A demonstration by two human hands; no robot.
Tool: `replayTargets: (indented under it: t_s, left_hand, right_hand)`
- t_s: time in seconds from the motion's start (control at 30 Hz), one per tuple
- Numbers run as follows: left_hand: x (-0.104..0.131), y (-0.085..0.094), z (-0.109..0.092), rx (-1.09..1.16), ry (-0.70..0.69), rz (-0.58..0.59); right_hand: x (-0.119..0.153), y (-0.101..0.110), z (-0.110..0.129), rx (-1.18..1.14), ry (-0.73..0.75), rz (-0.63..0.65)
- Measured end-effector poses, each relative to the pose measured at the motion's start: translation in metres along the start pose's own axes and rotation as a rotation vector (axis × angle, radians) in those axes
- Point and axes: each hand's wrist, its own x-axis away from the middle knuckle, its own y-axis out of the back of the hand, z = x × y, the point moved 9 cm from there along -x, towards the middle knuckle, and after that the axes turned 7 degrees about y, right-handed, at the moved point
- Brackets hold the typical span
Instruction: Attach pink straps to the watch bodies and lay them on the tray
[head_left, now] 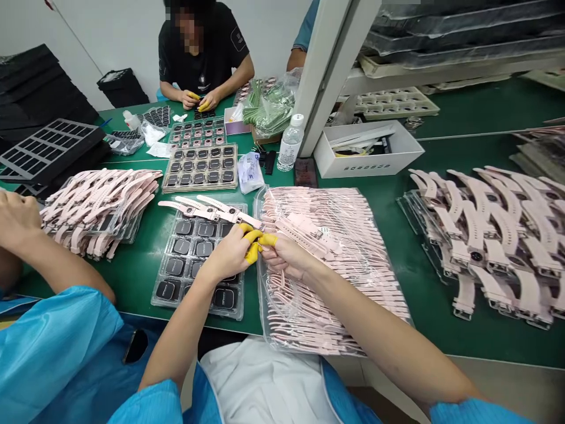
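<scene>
This close fingertip work seems best done with a light, steady pinch, the left hand (233,250) bracing while the right hand (286,253) makes the small adjustments; pressure ought to come square on, so that nothing soft gets twisted or scuffed, and the forearms do well to clear what lies beneath them; the fingers of both hands, several wearing yellow rubbery covers (251,254), are drawn together at the tips on a small, mostly hidden piece (260,248), whose kind I cannot tell; it sits between the hands, above where a clear plastic tray (241,294) meets the side of a clear plastic bag (261,282) on the green, smooth-topped counter (139,277); the tray carries black, rounded-square pieces (225,298) in rows, and slim pale pink bands with small round dark centres (232,212) lie across its far end; the bag is packed with pale pink, closely layered straps (326,318), matte and ribbon-like, a few loose ones lying on top near the right hand
</scene>
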Motion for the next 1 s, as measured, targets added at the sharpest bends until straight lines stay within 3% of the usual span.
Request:
replayTargets:
  t_s: [0.13, 0.27, 0.37, 0.5, 0.6, 0.77, 0.83, 0.93, 1.0]
  left_hand:
    - [-0.001, 0.0, -0.001, -0.027, 0.002, 0.006]
    - [-0.001, 0.01, 0.005, 0.175, 0.003, -0.045]
    - [-0.001, 0.017, 0.017, 0.368, 0.081, -0.114]
    - [0.0, 0.026, 0.029, 0.652, 0.204, -0.261]
    - [0.001, 0.033, 0.036, 0.916, 0.254, -0.375]
    - [0.014, 0.054, 0.063, 1.203, 0.361, -0.752]
    - [0.011, 0.051, 0.063, 1.216, 0.381, -0.714]
    - [0.003, 0.036, 0.054, 1.189, 0.381, -0.506]
    - [0.001, 0.032, 0.049, 1.159, 0.352, -0.442]
  right_hand:
    - [0.0, -0.002, 0.002, 0.045, 0.023, 0.024]
    - [0.003, -0.01, 0.01, 0.015, 0.072, 0.062]
    - [0.006, -0.016, 0.02, -0.043, 0.155, 0.081]
    - [0.008, -0.025, 0.027, -0.033, 0.256, 0.152]
    - [0.008, -0.031, 0.021, 0.009, 0.185, 0.239]
    - [0.009, -0.033, 0.019, 0.118, 0.151, 0.303]
    - [0.007, -0.032, 0.022, 0.101, 0.195, 0.312]
    - [0.006, -0.036, 0.023, 0.007, 0.241, 0.373]
    - [0.006, -0.039, 0.022, -0.077, 0.221, 0.42]
